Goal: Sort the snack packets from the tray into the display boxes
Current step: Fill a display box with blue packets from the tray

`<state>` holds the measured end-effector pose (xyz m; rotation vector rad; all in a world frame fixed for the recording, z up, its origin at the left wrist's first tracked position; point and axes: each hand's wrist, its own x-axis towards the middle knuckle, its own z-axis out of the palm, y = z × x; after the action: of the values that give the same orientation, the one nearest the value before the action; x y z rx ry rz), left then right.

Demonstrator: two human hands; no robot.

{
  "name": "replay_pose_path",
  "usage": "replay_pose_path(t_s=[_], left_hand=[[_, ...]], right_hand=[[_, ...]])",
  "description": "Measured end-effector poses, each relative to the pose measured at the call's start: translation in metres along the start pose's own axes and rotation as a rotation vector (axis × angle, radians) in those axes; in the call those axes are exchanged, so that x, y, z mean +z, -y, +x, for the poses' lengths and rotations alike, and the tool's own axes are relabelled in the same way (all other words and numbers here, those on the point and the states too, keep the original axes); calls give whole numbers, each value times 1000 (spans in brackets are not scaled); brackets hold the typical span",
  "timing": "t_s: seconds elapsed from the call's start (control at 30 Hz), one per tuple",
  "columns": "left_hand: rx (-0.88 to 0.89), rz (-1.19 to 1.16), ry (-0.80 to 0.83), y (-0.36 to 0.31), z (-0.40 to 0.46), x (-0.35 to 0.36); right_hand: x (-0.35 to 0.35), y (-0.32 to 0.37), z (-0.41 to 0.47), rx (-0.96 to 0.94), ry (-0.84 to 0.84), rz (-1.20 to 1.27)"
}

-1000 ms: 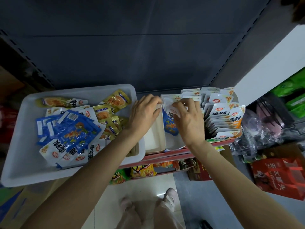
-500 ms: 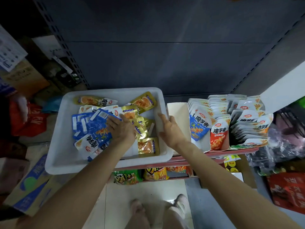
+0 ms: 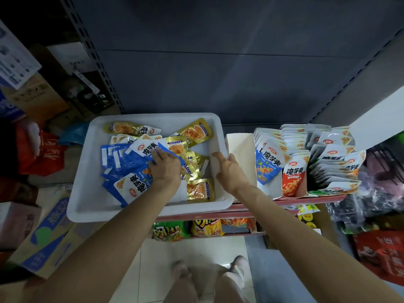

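Observation:
A white tray on the shelf holds several blue packets on its left and gold packets on its right. My left hand lies in the tray, its fingers on a blue and white packet. My right hand rests with straight fingers on the tray's right rim, holding nothing. Right of the tray stand white display boxes: the nearest one looks empty, the others hold upright blue, red and white packets.
A lower shelf under the red shelf edge carries green and yellow snack bags. Cardboard cartons and red bags stand at the left, more bags at the right. My feet are on the tiled floor below.
Both hands left the display boxes and moved left. The left hand went into the tray onto the blue packets; the right hand came to the tray's right rim.

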<state>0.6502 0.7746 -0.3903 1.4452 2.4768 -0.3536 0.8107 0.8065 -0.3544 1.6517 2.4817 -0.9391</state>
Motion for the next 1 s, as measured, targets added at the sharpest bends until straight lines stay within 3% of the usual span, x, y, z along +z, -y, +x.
replay_pose_path(t_s=[0.1, 0.17, 0.27, 0.33, 0.4, 0.47, 0.6, 0.8, 0.9, 1.0], left_hand=[[145, 100, 67, -2, -7, -9], [266, 128, 4, -9, -19, -23], [345, 76, -209, -17, -33, -44], [365, -31, -471, -19, -41, -51], [480, -208, -728, -21, -42, -47], [670, -348, -861, -22, -42, -39], [991, -420, -874, -34, -48, -31], [1205, -345, -909, -42, -52, -31], [1166, -396, -825, -47, -54, -35], [918, -573, -677, -56, -56, -43]], right_hand=[[-2, 1, -1, -18, -1, -35], [-4, 0, -2, -27, 8, -21], [-11, -5, -4, -52, 38, 45], [-17, -13, -7, -84, -12, 139], [-23, -18, -12, -31, -80, 456], [-33, -18, -14, 120, -110, 815], [-56, -21, -11, 320, -51, 1193], [-67, -33, -22, 259, 186, 1258], [-69, -40, -23, 186, 95, 1318], [-75, -48, -26, 153, -36, 1323]])
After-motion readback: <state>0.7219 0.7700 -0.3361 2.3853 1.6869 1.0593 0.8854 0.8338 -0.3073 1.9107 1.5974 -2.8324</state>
